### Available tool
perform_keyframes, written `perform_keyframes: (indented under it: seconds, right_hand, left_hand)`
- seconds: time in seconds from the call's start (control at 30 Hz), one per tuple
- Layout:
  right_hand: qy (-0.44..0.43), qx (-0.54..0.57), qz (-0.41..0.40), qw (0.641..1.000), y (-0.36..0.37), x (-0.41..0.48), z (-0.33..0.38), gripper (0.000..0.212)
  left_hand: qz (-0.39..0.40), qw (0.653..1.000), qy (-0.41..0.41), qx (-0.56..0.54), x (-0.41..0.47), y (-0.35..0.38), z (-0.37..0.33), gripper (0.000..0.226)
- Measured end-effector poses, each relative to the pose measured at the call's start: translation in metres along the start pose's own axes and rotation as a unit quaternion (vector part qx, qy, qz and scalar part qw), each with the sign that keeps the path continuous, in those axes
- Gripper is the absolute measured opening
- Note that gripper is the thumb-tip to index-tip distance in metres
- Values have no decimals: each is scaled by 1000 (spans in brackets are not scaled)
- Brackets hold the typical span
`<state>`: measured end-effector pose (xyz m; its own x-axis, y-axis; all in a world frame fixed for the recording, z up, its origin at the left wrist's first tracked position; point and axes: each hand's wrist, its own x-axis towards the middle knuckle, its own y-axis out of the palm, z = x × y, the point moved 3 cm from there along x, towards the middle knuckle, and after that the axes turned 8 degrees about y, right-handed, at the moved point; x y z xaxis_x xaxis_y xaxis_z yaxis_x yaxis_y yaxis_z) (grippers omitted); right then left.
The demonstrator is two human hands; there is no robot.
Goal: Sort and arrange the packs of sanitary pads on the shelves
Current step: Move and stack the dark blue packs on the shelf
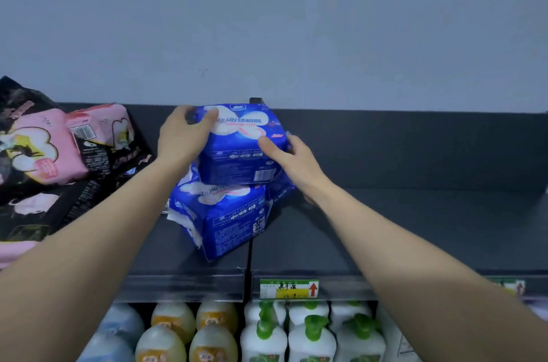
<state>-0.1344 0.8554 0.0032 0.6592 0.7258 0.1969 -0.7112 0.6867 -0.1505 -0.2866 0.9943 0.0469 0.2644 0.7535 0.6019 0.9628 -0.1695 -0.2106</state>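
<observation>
A blue pack of sanitary pads [241, 139] rests on top of a second blue pack [225, 219] on the dark top shelf [385, 219]. My left hand [181, 136] grips the upper pack's left top corner. My right hand [292, 161] holds its right side, thumb on the front. A third blue pack [281, 191] peeks out behind my right wrist. Pink and black pad packs [44, 151] lie piled at the shelf's left end.
A grey wall rises behind the shelf. A green and yellow price label [289, 289] sits on the shelf's front rail. Below stand yellow-capped bottles [175, 332] and white pump bottles with green tops [311, 335]. The shelf's right half holds nothing.
</observation>
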Motion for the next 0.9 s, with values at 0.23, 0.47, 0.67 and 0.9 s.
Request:
perform_keyframes:
  seconds: [0.23,0.47,0.67,0.9]
  right_hand:
    - [15,0,-345,939,-72,-10,3,33]
    - [95,-187,-329,921,-101,-18,-32,15]
    - [105,26,-273,956,-66,-10,-53,15]
    - [196,11,-204,959,-52,-1,-52,63]
  left_hand:
    - [223,973,1,62,-17,35,3,22]
    - [517,759,72,389,-40,42,27,85]
    - [583,730,32,354,-23,15,30,79]
    - [501,814,16,294,-21,21,42,120]
